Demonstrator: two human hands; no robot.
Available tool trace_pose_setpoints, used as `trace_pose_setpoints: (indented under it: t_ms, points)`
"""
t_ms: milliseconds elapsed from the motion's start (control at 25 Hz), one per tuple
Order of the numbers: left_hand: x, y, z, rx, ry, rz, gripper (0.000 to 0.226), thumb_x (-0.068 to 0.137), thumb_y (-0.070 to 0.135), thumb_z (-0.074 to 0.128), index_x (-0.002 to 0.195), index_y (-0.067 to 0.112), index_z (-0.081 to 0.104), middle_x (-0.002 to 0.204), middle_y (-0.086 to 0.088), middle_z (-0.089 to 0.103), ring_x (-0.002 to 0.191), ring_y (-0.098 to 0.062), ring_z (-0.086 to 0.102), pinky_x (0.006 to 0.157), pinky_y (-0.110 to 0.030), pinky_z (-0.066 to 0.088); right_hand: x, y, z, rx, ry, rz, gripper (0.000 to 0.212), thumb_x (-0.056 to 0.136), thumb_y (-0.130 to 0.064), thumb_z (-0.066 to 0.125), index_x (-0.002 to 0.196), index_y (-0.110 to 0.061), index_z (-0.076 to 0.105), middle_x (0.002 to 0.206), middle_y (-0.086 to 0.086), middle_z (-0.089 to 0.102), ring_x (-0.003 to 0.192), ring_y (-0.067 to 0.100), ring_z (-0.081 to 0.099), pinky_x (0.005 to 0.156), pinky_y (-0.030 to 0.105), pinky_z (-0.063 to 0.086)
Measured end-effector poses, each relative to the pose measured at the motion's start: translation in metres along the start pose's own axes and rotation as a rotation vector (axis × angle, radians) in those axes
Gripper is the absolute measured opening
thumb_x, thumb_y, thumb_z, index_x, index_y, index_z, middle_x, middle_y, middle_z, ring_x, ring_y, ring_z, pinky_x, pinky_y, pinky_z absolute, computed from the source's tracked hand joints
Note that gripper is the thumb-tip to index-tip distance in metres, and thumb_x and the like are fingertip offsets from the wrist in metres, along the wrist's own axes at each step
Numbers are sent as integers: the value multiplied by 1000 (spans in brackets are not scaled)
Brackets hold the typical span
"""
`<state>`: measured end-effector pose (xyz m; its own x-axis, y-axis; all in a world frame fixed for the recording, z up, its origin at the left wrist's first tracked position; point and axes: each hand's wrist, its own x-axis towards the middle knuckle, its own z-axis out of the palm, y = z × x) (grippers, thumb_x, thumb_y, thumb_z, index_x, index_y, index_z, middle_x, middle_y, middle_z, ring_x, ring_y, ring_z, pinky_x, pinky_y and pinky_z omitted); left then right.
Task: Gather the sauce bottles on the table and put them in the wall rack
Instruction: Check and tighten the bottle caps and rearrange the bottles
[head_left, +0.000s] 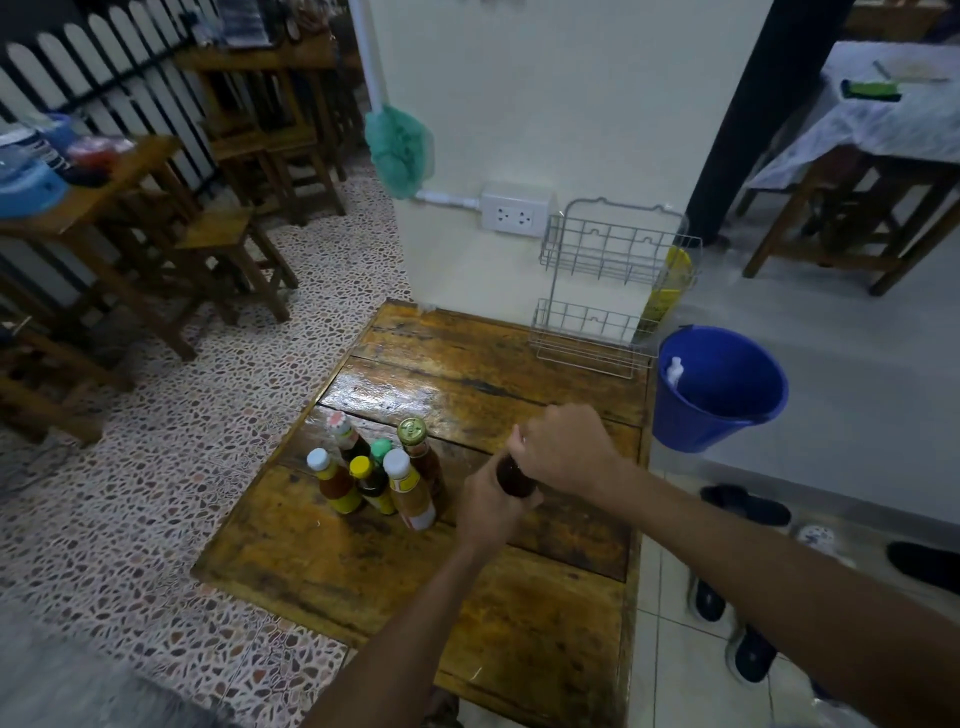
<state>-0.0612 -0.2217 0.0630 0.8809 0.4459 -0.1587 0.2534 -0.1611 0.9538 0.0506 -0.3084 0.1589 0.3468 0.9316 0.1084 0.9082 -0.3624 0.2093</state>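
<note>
Both hands, left hand (493, 512) and right hand (563, 449), grip a dark bottle (514, 475) beside clustered sauce bottles (384, 475).

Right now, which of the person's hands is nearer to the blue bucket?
The right hand. It sits over the top of the dark bottle, on the side toward the blue bucket. The left hand grips the bottle lower down, farther from the bucket.

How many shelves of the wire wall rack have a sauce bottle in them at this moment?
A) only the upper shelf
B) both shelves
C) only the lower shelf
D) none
D: both shelves of the wire wall rack are bare, and the sauce bottles stand grouped on the table.
</note>
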Motion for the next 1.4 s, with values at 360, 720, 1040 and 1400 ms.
trace_pose_setpoints:
  t_ms: [360,720,1040,1400]
  points:
    - [28,12,-31,-13,-199,-11,26,81,22,76,104,21,63,87,-23,64,76,-44,62,56,-36,49,23,29,-4,-74,160,-315,52,108,-51,34,81,-17,63,72,1,62,59,20,56,45,27,28]
    - [18,2,-14,114,-29,18,34,72,32,77,103,34,63,89,12,71,83,-8,67,65,-30,51,26,-3,-16,34,-242,176,54,110,-37,29,72,-15,60,63,-2,52,49,16,47,43,29,33]
    - [12,3,-23,22,-201,-30,22,78,23,78,93,28,64,76,6,65,68,-16,63,59,-30,48,0,20,5,16,101,-227,46,104,-43,37,75,-17,62,60,-3,56,47,17,48,41,26,22]
    - [7,-16,2,34,11,0,44,73,45,81,112,35,65,97,10,75,84,-9,70,68,-33,56,-1,-8,8,284,-174,267,51,106,-49,38,74,-12,54,65,2,52,52,19,48,48,33,47]
